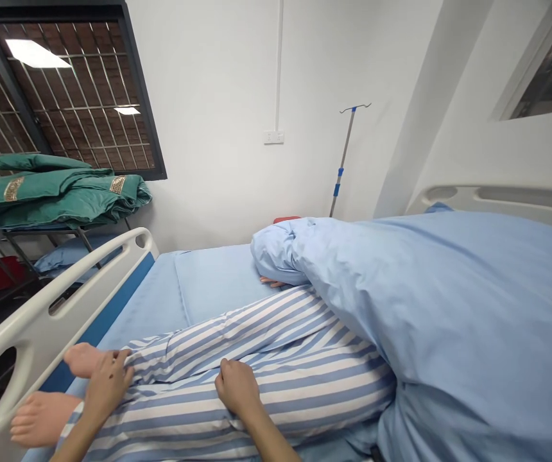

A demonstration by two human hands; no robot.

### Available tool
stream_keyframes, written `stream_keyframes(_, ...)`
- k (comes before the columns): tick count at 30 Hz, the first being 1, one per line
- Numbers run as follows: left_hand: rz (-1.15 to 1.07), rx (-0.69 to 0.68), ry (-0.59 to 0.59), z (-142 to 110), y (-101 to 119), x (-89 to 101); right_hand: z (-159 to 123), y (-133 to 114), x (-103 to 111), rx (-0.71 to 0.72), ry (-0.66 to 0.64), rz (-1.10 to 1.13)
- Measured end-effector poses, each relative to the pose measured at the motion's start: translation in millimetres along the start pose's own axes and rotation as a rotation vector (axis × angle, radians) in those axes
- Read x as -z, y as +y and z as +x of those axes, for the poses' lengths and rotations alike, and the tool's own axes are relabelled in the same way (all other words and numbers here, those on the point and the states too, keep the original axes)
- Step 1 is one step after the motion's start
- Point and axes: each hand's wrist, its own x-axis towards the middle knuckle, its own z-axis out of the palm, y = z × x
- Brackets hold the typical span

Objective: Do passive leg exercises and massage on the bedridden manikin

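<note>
A manikin in blue-and-white striped trousers lies on the bed, both bare feet toward the left end. My left hand is on the far leg at the ankle, its fingers curled over the trouser cuff. Around the knee of the near leg, my right hand is closed with bent fingers against the striped cloth; its fingertips are hidden. A light blue quilt is folded back over the upper body. The manikin's fingers peek out beneath the quilt's edge.
A pale bed end board stands at the left, beyond the feet, and another headboard at the right. Behind the bed is an IV pole. Green folded covers lie on a rack below the barred window.
</note>
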Motion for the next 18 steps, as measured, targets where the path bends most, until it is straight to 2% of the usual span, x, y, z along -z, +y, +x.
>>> stream_keyframes(2,-0.087,-0.029,-0.075,-7,19,-11.2,0,0,-1,-0.008,0.003,-0.013)
stream_keyframes(4,-0.193,0.006,-0.183,-19,36,-18.5,0,0,-2,-0.013,0.005,-0.024)
stream_keyframes(7,-0.227,0.026,-0.284,-40,44,-23.7,0,0,-3,-0.013,0.006,-0.031)
stream_keyframes(11,-0.037,-0.037,-0.198,-60,28,-26.5,1,0,-4,-0.011,0.011,-0.027)
stream_keyframes(15,0.249,-0.255,-0.166,-67,14,-30.8,2,2,-4,0.003,0.005,-0.003)
stream_keyframes(18,0.433,-0.329,-0.14,-69,13,-33.8,1,3,-2,0.021,0.019,0.028)
